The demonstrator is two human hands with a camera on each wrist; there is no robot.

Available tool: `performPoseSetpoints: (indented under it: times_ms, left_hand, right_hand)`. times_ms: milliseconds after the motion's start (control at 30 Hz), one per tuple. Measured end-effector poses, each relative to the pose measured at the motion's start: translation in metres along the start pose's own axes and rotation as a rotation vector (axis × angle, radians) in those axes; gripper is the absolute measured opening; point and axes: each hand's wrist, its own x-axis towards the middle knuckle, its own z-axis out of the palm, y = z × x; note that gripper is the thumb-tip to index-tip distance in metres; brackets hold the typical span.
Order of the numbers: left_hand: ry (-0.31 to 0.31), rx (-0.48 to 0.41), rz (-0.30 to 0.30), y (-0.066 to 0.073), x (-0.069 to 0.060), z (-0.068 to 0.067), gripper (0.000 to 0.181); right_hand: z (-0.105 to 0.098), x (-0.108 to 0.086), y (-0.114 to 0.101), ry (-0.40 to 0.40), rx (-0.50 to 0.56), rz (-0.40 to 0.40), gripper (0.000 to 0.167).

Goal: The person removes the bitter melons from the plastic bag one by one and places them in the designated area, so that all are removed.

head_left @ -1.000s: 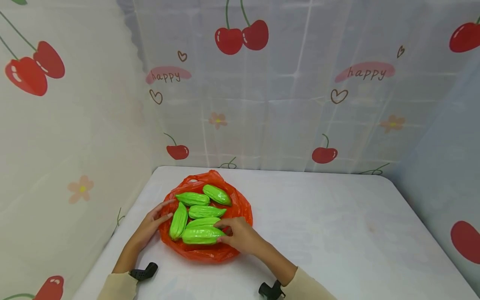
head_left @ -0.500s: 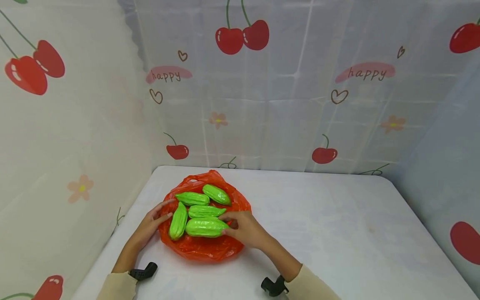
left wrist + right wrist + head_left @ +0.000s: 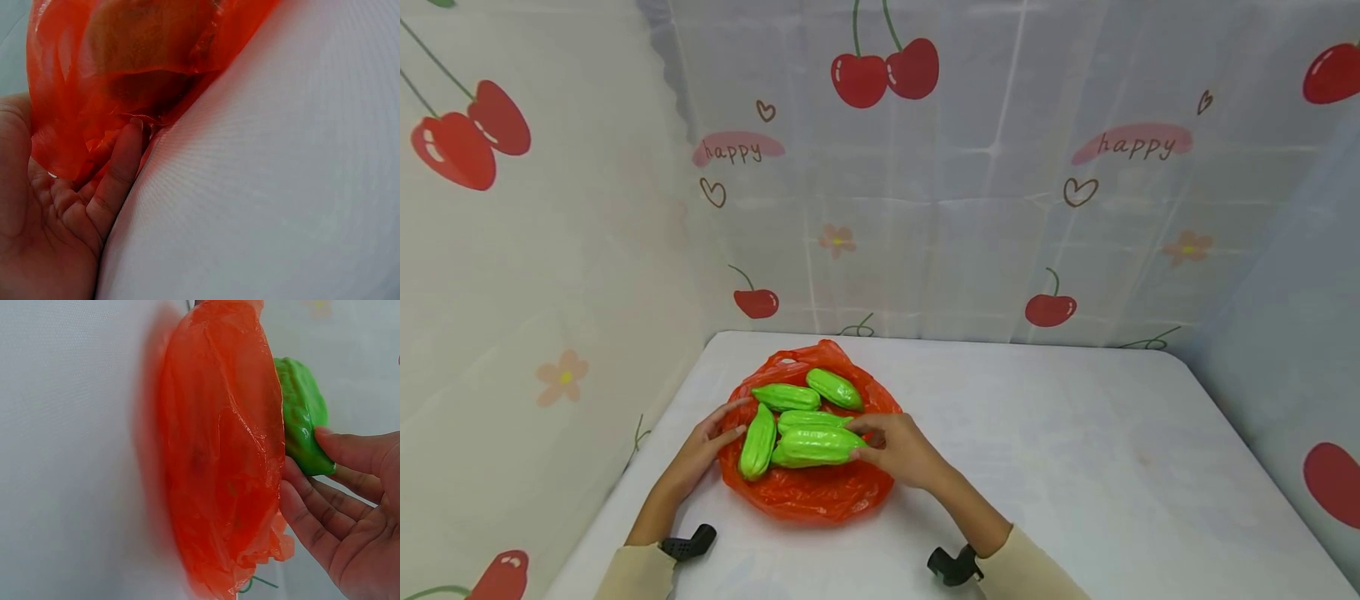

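My right hand (image 3: 901, 450) pinches the right end of a ridged green bitter gourd (image 3: 814, 447) between thumb and fingers. In the right wrist view this gourd (image 3: 301, 412) stands out past the rim of the orange-red plastic bag (image 3: 222, 450). The bag (image 3: 808, 500) lies spread with its mouth up, holding several more bitter gourds (image 3: 757, 442). At the bag's left side, my left hand (image 3: 703, 446) holds the rim, with plastic between thumb and fingers. In the left wrist view some fingers of this hand (image 3: 56, 231) go partly behind the plastic.
The bag rests on the left part of a white table (image 3: 1045, 467). A patterned curtain (image 3: 925, 200) with cherries and hearts hangs behind the table, and similar sheets stand at both sides. Dark wrist cameras sit at both sleeves.
My right hand has moved the pinched gourd up and slightly right in the head view, from the bag's near side toward its middle. The left hand stays put.
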Motion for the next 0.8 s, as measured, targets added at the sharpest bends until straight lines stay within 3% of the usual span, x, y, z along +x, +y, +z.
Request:
performPoseSetpoints:
  times_ms: [233, 800]
  left_hand:
    - [-0.001, -0.002, 0.006, 0.0, 0.0, 0.0, 0.053]
    - [0.003, -0.002, 0.002, 0.0, 0.001, 0.0, 0.053]
  right_hand:
    - [-0.007, -0.001, 0.0, 0.04, 0.001, -0.032, 0.034]
    - [-0.023, 0.0, 0.004, 0.069, 0.033, 0.004, 0.034]
